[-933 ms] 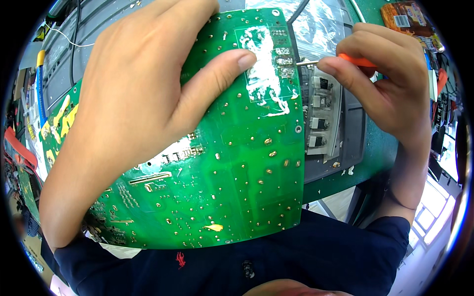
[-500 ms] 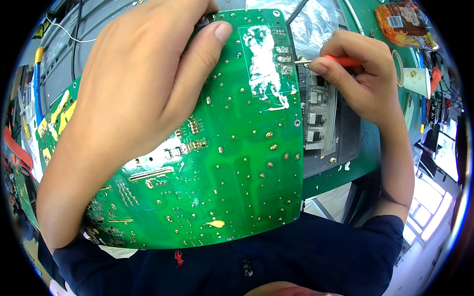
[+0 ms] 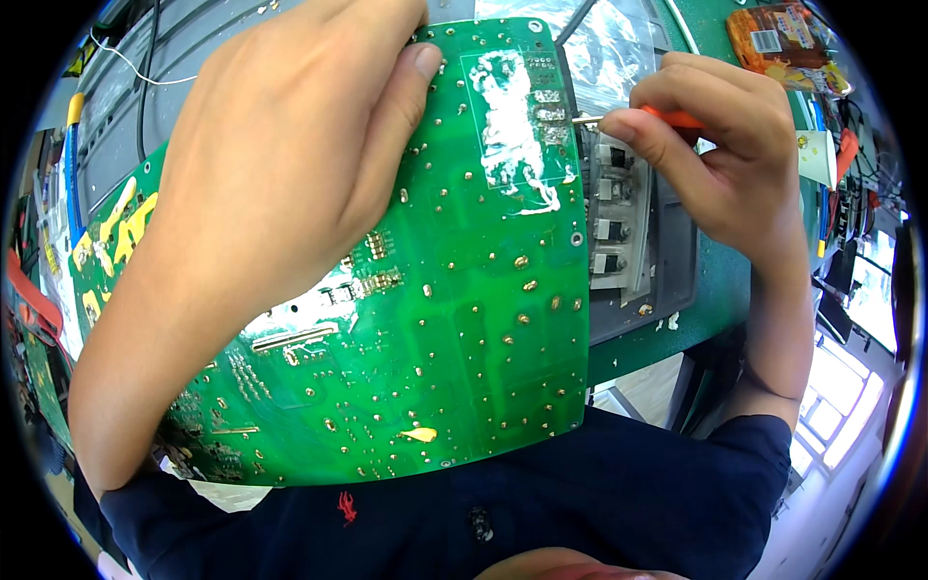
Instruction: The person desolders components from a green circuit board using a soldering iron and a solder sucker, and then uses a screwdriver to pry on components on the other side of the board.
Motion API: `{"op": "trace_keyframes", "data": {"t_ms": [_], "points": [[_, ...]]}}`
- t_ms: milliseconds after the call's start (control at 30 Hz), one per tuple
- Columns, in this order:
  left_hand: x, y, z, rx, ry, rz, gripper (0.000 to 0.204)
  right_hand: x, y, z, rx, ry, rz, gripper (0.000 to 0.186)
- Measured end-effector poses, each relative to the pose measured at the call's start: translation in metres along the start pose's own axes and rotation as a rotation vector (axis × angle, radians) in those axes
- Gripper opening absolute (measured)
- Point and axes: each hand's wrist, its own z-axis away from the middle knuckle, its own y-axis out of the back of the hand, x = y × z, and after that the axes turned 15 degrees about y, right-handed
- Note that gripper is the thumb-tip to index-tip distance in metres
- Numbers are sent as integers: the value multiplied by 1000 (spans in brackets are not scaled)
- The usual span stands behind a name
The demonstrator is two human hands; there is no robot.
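A large green circuit board (image 3: 483,319) stands tilted in front of me, its soldered side facing up. My left hand (image 3: 280,145) grips the board from its far side, the thumb lying on its face and the other fingertips hidden. White paste (image 3: 507,130) is smeared over the upper right of the board, beside several silvery solder pads (image 3: 550,114). Between the bent fingers and thumb of my right hand (image 3: 725,155) is an orange-handled screwdriver (image 3: 674,117). Its thin metal shaft points left at the board's right edge, near those pads; whether the tip touches anything I cannot tell.
Right of the board, a strip of black-and-silver components (image 3: 612,213) lies on a grey tray (image 3: 667,271) over a green mat. Clear plastic film (image 3: 609,43) is behind. A brown snack packet (image 3: 788,48) and a paper cup (image 3: 817,158) are at the far right.
The board appears slightly further left in view. My right hand has shifted a little to the right and now covers the ring-shaped thing beside the cup. Both grips look the same.
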Motion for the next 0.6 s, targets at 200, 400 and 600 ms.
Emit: {"op": "trace_keyframes", "data": {"t_ms": [200,400,600], "points": [[2,-1,0,-7,0,-5,18,-4,4,-2,-30,-16,53,14],[0,-3,-2,8,-25,2,18,-5,6,-3,-36,-1,64,13],[1,-3,-1,8,-14,-4,17,-7,6,-4,-41,-18,73,13]]}}
